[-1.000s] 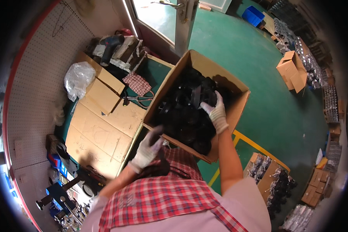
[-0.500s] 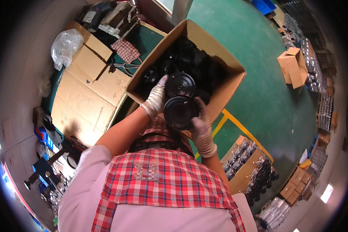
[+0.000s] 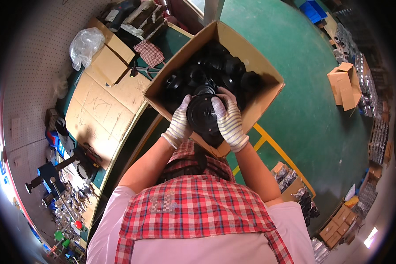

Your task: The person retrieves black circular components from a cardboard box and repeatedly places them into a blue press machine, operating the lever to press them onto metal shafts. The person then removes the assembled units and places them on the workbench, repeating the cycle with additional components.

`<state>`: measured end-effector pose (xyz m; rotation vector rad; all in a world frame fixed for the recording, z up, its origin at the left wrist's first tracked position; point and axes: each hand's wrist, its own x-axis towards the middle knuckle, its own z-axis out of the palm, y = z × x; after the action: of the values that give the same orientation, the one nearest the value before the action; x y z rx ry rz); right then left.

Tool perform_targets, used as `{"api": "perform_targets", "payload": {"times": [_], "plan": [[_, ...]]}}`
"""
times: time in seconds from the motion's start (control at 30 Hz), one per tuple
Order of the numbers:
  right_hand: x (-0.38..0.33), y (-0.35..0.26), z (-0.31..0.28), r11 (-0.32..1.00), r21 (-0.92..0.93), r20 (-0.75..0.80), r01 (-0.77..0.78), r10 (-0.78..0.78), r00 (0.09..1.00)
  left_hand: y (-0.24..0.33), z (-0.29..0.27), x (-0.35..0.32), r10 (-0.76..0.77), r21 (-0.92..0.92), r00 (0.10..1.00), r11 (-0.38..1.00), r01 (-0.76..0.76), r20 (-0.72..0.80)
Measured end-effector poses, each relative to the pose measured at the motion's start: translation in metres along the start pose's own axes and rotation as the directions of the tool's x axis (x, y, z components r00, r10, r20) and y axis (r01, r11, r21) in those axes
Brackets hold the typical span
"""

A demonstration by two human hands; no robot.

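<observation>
Both my hands wear striped knit gloves. Between them is a round black disc-shaped part (image 3: pixel 201 115), held over the near side of an open cardboard box (image 3: pixel 262 99). My left hand (image 3: pixel 179 124) grips its left edge, thumb up. My right hand (image 3: pixel 229 119) wraps its right side, with fingers over the top and far edge. A smaller black cylindrical end (image 3: pixel 204 89) shows just beyond the disc; I cannot tell whether it belongs to the same part. Many similar black round parts (image 3: pixel 222 66) lie jumbled in the box.
To the left stands a workbench covered with flat cardboard (image 3: pixel 99 99), with a clear plastic bag (image 3: pixel 87 46), a checked cloth (image 3: pixel 149 53) and a dark clamp-like fixture (image 3: pixel 53 178). Yellow lines (image 3: pixel 281 154) mark the green floor at right. Another open carton (image 3: pixel 345 86) stands farther off.
Two black discs were side by side, one at each hand; now one disc shows between both hands. My right hand has moved up and inward. The view has shifted slightly.
</observation>
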<state>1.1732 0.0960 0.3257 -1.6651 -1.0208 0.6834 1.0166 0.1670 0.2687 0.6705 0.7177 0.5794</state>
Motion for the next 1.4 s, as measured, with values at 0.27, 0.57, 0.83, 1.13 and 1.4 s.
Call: {"api": "perform_targets", "payload": {"times": [0.27,0.57,0.83,1.13,1.4], "plan": [[0.012,0.000,0.033,0.983,0.053,0.144,-0.175,0.166,0.976,0.008,-0.029,-0.006,-0.180,-0.338,0.982,0.929,0.151,-0.057],[0.106,0.061,0.137,0.931,-0.195,0.152,-0.310,0.341,0.928,0.099,-0.097,-0.049,0.118,0.563,0.984,0.808,-0.172,0.131],[0.131,0.116,0.210,0.679,-0.095,0.077,-0.728,0.734,0.675,0.113,-0.143,-0.034,0.055,0.148,0.997,0.987,-0.063,0.057],[0.069,0.089,0.007,0.269,0.869,0.277,-0.414,0.429,0.860,0.134,-0.056,-0.027,-0.035,-0.177,0.988,0.982,0.062,0.147],[0.014,-0.003,-0.086,0.485,0.859,0.017,-0.165,0.294,0.956,0.121,-0.006,-0.038,-0.044,-0.196,0.969,0.976,0.093,0.243]]}}
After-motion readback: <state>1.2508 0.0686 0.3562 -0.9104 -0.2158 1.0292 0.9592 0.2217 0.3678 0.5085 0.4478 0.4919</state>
